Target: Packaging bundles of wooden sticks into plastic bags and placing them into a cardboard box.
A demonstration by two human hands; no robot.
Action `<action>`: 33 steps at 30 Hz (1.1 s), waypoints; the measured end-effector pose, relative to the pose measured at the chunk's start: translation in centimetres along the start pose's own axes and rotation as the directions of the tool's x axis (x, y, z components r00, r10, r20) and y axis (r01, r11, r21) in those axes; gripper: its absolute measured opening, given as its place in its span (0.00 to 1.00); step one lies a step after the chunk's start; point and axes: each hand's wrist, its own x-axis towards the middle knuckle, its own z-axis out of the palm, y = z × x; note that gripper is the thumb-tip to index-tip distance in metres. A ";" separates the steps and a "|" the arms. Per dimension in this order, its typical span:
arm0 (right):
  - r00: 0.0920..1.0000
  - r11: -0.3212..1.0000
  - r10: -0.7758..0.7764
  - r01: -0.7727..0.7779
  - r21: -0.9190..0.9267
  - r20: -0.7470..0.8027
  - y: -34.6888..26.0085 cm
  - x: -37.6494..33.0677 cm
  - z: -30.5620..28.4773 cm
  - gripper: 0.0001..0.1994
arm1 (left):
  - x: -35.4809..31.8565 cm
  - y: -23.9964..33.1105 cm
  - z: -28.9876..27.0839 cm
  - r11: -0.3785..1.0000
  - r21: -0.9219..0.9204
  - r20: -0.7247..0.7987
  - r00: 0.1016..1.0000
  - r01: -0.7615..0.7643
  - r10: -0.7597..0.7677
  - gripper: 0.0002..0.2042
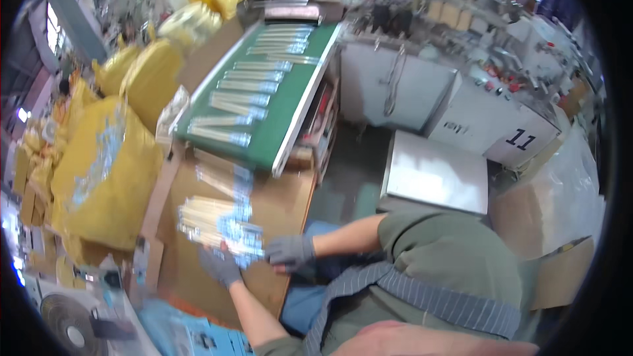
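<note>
On the brown surface (283, 191), slim pale packets (214, 221), probably light, stiff and slippery, best gathered mid-length, lie at twelve o'clock from the gloved left hand (221, 265) and ten from the right hand (290, 252), whether either grips being too blurred to tell.

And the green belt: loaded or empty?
Loaded: slim packets with bluish ends lie crosswise in a row along the green belt, from far end to near end. Cannot tell if it's running.

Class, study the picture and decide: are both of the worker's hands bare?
No, the left hand and the right hand are both gloved in grey.
</note>
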 end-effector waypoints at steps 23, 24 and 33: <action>0.565 0.701 0.198 -0.653 -0.287 -0.801 8.5 4.5 -22.1 0.21 | 0.2 0.4 -0.3 0.998 0.034 -0.096 0.993 -0.060 0.063 0.33; 0.520 0.511 0.189 -0.776 -0.369 -0.833 11.1 3.4 -24.7 0.22 | 0.3 0.8 -0.4 0.997 0.014 -0.097 0.992 -0.075 0.076 0.33; 0.624 0.238 0.638 -0.718 -0.655 -0.452 17.6 3.7 -29.1 0.11 | -0.3 1.0 0.0 0.992 -0.009 -0.112 0.986 -0.125 0.123 0.32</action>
